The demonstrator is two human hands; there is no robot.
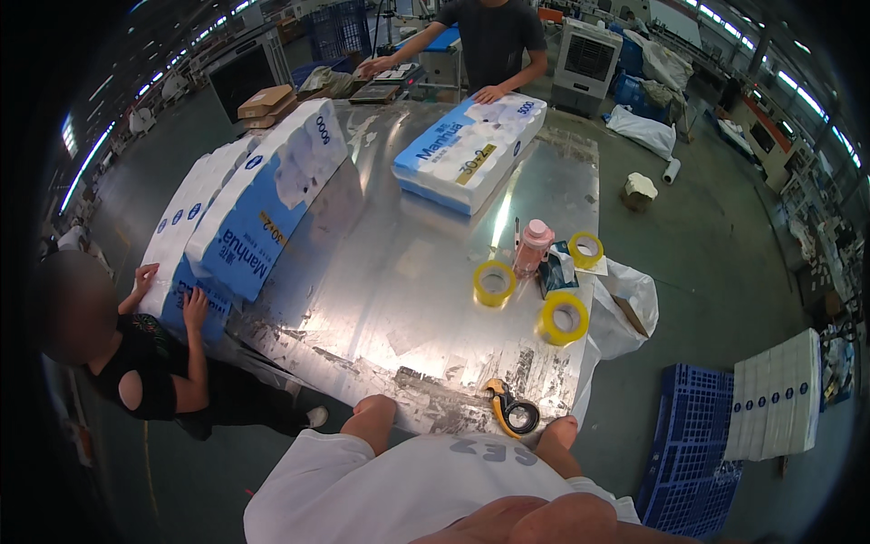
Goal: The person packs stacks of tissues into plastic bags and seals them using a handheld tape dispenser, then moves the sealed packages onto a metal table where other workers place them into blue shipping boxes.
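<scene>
Neither of my hands can be made out. Rounded bare skin of my limbs shows beside my white clothing at the near table edge, and more skin fills the bottom, too close to tell which part. Nearest to me on the metal table (362, 290) lies a yellow tape dispenser (497, 405) with a dark roll. Beyond it are yellow tape rolls (494, 300), a pink bottle (533, 249) and a small dark packet (555, 276). A blue and white toilet-paper pack (462, 154) lies at the far side; similar packs (258, 213) lean together on the left.
Across the table stands a co-worker (498, 45), one hand on the far pack. Another person (149, 367) at the left holds the leaning packs. White plastic (630, 290) hangs off the right edge. A blue pallet (684, 444) and white packs (770, 399) stand at the lower right.
</scene>
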